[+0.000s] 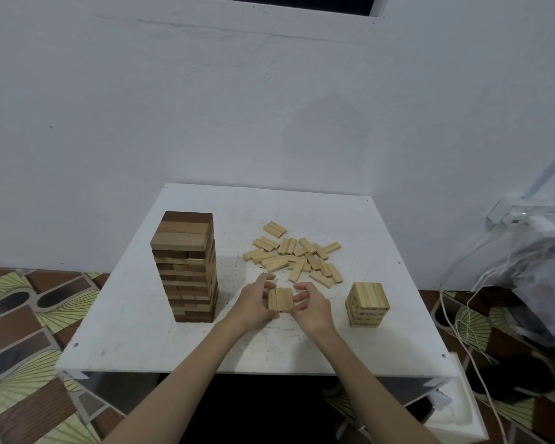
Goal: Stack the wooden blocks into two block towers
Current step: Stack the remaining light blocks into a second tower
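Note:
A tall tower of mixed dark and light wooden blocks [186,267] stands on the left of the white table [141,331]. A short tower of pale blocks [367,304] stands on the right. Between them lies a flat row of three pale blocks [280,299], side by side. My left hand [253,302] curls round the row's left edge, thumb at the near corner. My right hand [311,304] is at the row's right edge with bent fingers touching it. A heap of several loose pale blocks [297,257] lies behind.
The table stands against a white wall [269,107]. White cables [462,331] and a grey bag [542,277] lie at the right. Patterned floor tiles [23,315] show on the left. A white panel leans by the table's front right corner.

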A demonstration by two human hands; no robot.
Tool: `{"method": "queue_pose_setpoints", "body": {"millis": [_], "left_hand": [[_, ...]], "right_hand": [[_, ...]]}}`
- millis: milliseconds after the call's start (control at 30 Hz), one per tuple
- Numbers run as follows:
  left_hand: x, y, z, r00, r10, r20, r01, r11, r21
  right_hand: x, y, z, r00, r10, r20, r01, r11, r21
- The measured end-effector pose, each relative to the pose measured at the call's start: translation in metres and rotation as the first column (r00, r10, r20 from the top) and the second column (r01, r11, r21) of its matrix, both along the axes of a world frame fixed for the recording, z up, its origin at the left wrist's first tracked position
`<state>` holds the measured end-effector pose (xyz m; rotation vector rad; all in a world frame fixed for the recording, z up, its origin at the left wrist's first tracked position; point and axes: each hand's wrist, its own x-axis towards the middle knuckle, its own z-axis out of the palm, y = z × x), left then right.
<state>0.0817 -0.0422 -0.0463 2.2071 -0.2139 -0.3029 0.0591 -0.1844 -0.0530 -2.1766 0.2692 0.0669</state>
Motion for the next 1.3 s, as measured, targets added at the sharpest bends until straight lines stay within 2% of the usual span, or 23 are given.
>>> {"method": "queue_pose_setpoints", "body": {"millis": [167, 300, 400, 533, 733, 900, 1033, 1167, 1300], "left_hand": [[0.002, 0.000, -0.005, 1.000, -0.008, -0.016, 0.008, 1.000, 0.017], [0.008, 0.003, -0.006, 0.998, 0.003, -0.064, -0.004, 1.000, -0.005], [0.014, 0.005, -0.002, 0.996, 0.048, -0.077, -0.052, 0.997, -0.056], [0.020, 0.001, -0.001, 0.991, 0.092, -0.094, -0.100, 0.992, -0.078], [0.021, -0.003, -0.001, 0.994, 0.028, -0.103, -0.036, 0.997, -0.075], [0.019, -0.004, -0.002, 0.996, 0.038, -0.076, -0.042, 0.997, -0.062], [0.015, -0.002, 0.000, 0.999, 0.038, -0.021, -0.038, 0.999, 0.008], [0.010, 0.002, 0.004, 0.996, 0.088, -0.035, -0.086, 0.995, 0.050], [0.004, 0.002, 0.006, 0.986, 0.147, -0.075, -0.140, 0.986, 0.088]], "right_hand": [[-0.001, 0.001, 0.002, 1.000, -0.010, -0.011, 0.010, 1.000, -0.001], [-0.005, -0.001, 0.004, 0.998, 0.049, -0.037, -0.052, 0.994, -0.093], [-0.012, 0.006, -0.001, 0.996, 0.088, -0.003, -0.087, 0.983, -0.161], [-0.018, 0.020, -0.008, 0.995, 0.051, 0.083, -0.030, 0.972, -0.234], [-0.015, 0.030, -0.008, 0.994, 0.045, 0.102, -0.007, 0.939, -0.343], [-0.014, 0.027, -0.008, 0.991, 0.063, 0.118, -0.026, 0.957, -0.290], [-0.010, 0.020, -0.005, 0.988, 0.107, 0.113, -0.080, 0.972, -0.220], [0.000, 0.009, 0.001, 0.983, 0.180, 0.023, -0.176, 0.978, -0.114], [0.008, -0.003, 0.020, 0.936, 0.334, -0.115, -0.340, 0.940, -0.033]]}}
